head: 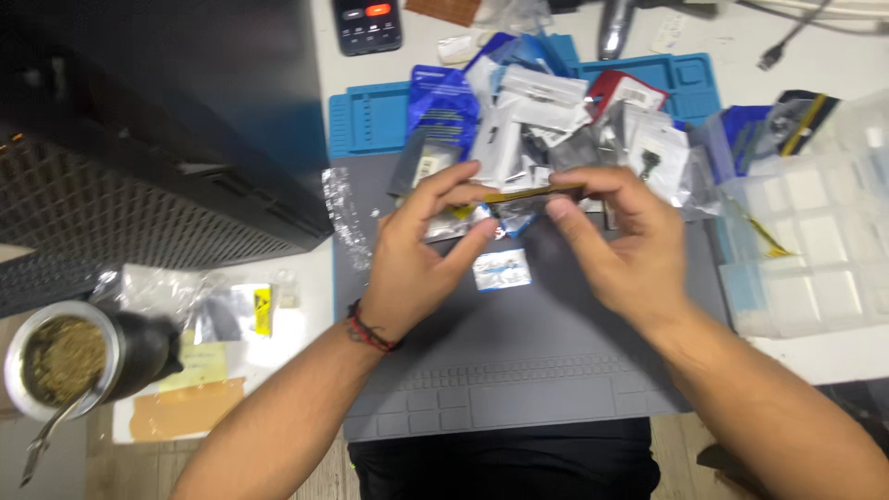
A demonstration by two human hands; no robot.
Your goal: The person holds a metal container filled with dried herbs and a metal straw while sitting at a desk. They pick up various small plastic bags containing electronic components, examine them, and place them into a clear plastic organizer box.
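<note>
Both of my hands hold one long thin yellowish strip [528, 193] in a clear wrapper, level above a grey work mat [519, 370]. My left hand [417, 250] pinches its left end; a red and black cord bracelet sits on that wrist. My right hand [620, 241] pinches the right end between thumb and fingers. Under the hands lies a small white and blue packet [502, 270] on the mat. Behind them is a heap of small plastic bags [546, 120] with parts inside.
A blue mat [370, 116] lies behind the grey one. A clear compartment box [815, 250] stands at the right, a black mesh case [139, 185] at the left. A cup of green herb with a metal straw [65, 356] sits front left. A phone [368, 23] lies at the back.
</note>
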